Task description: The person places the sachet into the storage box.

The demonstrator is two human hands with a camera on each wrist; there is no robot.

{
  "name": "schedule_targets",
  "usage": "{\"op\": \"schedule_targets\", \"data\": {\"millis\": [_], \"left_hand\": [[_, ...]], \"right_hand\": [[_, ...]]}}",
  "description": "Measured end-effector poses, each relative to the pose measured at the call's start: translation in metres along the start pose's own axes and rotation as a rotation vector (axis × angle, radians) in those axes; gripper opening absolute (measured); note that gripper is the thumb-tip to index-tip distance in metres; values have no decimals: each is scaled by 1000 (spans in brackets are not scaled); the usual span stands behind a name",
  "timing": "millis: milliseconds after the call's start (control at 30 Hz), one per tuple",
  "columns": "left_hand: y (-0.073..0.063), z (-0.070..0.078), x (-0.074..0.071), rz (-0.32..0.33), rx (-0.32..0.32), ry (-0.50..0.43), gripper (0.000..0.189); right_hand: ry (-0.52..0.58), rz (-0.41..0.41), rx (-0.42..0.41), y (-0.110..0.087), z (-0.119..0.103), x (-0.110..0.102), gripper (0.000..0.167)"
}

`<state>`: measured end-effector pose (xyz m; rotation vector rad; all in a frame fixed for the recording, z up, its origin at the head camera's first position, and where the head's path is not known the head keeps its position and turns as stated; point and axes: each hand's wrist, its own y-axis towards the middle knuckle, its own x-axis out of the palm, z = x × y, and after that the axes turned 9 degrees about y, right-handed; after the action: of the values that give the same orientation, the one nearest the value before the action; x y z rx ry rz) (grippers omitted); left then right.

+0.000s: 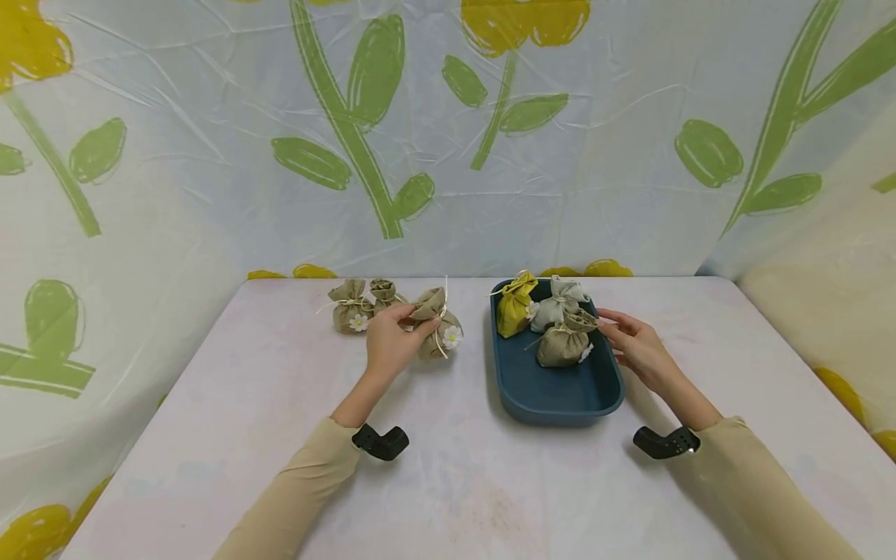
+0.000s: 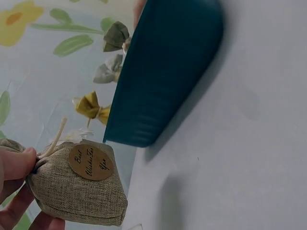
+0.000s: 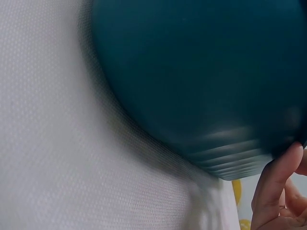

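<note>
Beside two pouches, left grip pinches one; loose right grip touches three-pouch tub.

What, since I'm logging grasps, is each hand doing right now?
Left hand: holding a brown pouch by its neck.
Right hand: against the blue tub; can't tell whether it grips.

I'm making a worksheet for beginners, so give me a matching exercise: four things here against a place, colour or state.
1. Tub
2. Yellow pouch
3. Left hand
4. Right hand

A. pinches a tan pouch near its tied neck
B. inside the tub
C. at the tub's outer side
D. dark blue

Pairs: 1-D, 2-B, 3-A, 4-C
</note>
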<state>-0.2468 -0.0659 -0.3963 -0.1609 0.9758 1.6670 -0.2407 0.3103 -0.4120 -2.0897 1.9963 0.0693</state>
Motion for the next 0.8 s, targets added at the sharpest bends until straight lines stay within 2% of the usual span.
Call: {"op": "schedule_targets", "data": {"millis": [267,500,667,800], "left_hand": [[5,21,4,12,74,-6,27],[10,44,5,-55,61,-58,30],[14,59,10,-73,95,-55,30],[17,68,16,-116,108,-77,27]], "right_hand": [[18,-1,-3,1,1,1,64],[17,-3,7,1,1,0,66],[42,-2,-5,1,0,0,64],[49,2,-3,0,1,1,65]]}}
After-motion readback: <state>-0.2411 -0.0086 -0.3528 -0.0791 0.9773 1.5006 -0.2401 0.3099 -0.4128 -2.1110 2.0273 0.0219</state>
